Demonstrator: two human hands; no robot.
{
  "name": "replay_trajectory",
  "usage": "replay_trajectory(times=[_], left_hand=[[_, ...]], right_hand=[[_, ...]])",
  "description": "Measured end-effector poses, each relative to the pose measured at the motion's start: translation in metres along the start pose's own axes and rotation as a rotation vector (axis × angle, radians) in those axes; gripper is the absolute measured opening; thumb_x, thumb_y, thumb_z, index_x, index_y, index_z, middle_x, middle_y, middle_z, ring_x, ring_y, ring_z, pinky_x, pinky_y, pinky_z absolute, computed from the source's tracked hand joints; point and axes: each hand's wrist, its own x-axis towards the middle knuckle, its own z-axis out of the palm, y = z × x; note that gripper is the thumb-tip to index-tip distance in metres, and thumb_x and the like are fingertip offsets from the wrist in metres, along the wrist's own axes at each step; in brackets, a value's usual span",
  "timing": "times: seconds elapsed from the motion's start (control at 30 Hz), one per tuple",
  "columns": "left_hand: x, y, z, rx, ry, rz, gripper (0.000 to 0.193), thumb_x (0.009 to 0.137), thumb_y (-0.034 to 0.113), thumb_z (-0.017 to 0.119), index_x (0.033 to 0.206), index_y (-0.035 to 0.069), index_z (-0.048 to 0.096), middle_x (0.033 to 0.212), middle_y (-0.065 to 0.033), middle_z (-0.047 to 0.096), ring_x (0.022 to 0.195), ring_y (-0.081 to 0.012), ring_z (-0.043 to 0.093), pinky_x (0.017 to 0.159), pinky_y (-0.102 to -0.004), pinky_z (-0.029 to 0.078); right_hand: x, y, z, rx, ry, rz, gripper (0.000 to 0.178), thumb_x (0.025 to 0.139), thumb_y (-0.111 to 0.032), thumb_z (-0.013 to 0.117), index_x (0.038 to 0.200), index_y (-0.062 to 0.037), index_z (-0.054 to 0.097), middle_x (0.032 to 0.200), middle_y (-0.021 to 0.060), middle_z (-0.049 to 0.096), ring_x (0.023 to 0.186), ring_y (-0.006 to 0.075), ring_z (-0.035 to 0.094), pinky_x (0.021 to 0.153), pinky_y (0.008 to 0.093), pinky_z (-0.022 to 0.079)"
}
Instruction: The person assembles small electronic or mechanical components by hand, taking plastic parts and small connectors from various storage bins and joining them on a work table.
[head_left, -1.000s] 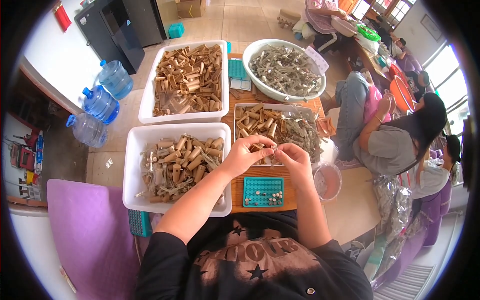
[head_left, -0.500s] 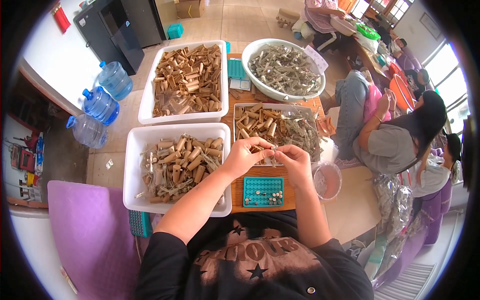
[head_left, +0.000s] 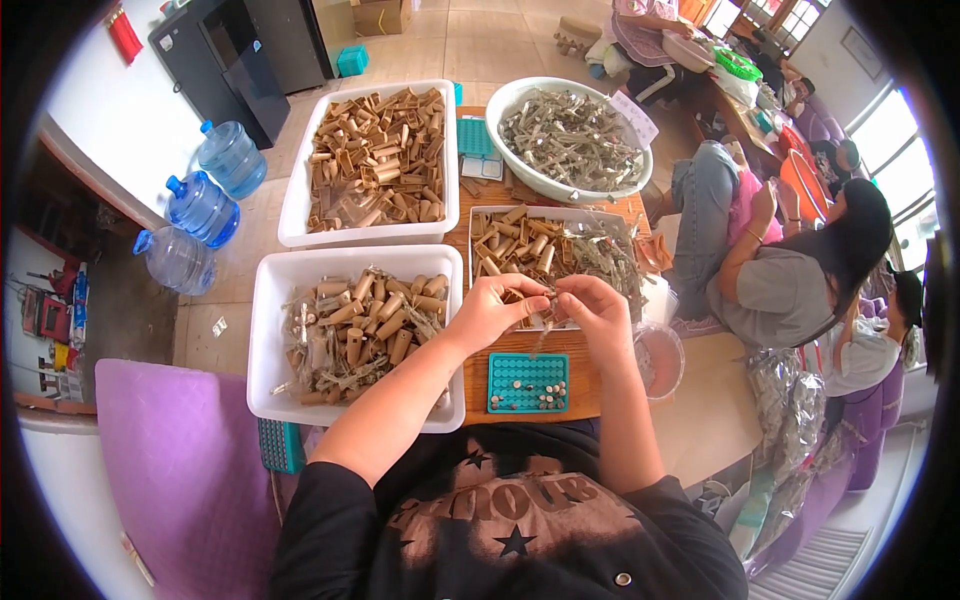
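My left hand (head_left: 497,308) and my right hand (head_left: 598,312) meet over the front of a shallow white box, fingertips pinched close together. Between them is a thin pale strip (head_left: 543,338), its loose end dangling below the fingers. The fingers hide most of it. Just under my hands lies a teal pitted tray (head_left: 528,383), with several small round pieces in its nearer pits. The white box (head_left: 553,209) behind my hands holds brown tube-like pieces (head_left: 515,238) on its left and a heap of greyish strips (head_left: 605,255) on its right.
White tubs (head_left: 262,330) (head_left: 290,195) of brown pieces stand left and far left. A pale basin (head_left: 500,150) of greyish strips is behind the box. A clear plastic tub (head_left: 660,362) sits right of my right hand. Another person (head_left: 770,270) sits at the right.
My right hand has turned and shifted slightly right. The strip's end now hangs lower beneath my fingers. My left hand has hardly moved.
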Motion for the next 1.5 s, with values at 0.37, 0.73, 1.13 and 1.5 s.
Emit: replay_trajectory(times=[0.37, 0.73, 1.13, 1.5], left_hand=[[0.000, 0.000, 0.003, 0.036, -0.023, -0.027, 0.019, 0.082, 0.017, 0.070, 0.094, 0.003, 0.066, 0.065, 0.0005, 0.061, 0.047, -0.0035, 0.044, 0.042, -0.0185, 0.032], [0.004, -0.013, 0.004, 0.222, 0.086, 0.162, 0.017, 0.082, 0.016, 0.070, 0.093, 0.004, 0.067, 0.065, 0.0009, 0.061, 0.050, -0.0023, 0.045, 0.043, -0.0184, 0.033], [0.004, -0.014, 0.003, -0.342, 0.010, -0.084, 0.026, 0.082, 0.023, 0.070, 0.098, 0.005, 0.061, 0.071, 0.0013, 0.054, 0.051, -0.0051, 0.039, 0.046, -0.0193, 0.031], [0.006, -0.005, -0.001, -0.470, -0.150, 0.106, 0.044, 0.091, 0.013, 0.039, 0.133, 0.000, 0.038, 0.109, -0.0078, 0.052, 0.093, -0.0137, 0.049, 0.083, -0.0283, 0.040]], right_hand=[[-0.003, -0.005, 0.005, -0.596, 0.086, -0.371, 0.010, 0.076, -0.001, 0.066, 0.086, -0.0011, 0.067, 0.079, 0.0089, 0.066, 0.072, 0.0153, 0.064, 0.065, 0.0258, 0.050], [0.000, 0.003, 0.011, -0.411, 0.142, -0.119, 0.010, 0.081, -0.006, 0.065, 0.088, 0.0012, 0.068, 0.070, 0.0045, 0.065, 0.066, 0.0071, 0.059, 0.061, 0.0214, 0.048], [-0.003, 0.019, 0.020, -0.598, 0.179, -0.503, 0.013, 0.078, 0.000, 0.068, 0.089, -0.0009, 0.062, 0.081, 0.0024, 0.063, 0.072, 0.0089, 0.061, 0.064, 0.0223, 0.049], [-0.005, 0.003, 0.005, 0.194, 0.047, 0.101, 0.006, 0.083, -0.007, 0.061, 0.084, -0.0013, 0.060, 0.078, 0.0016, 0.060, 0.073, 0.0110, 0.059, 0.072, 0.0238, 0.047]])
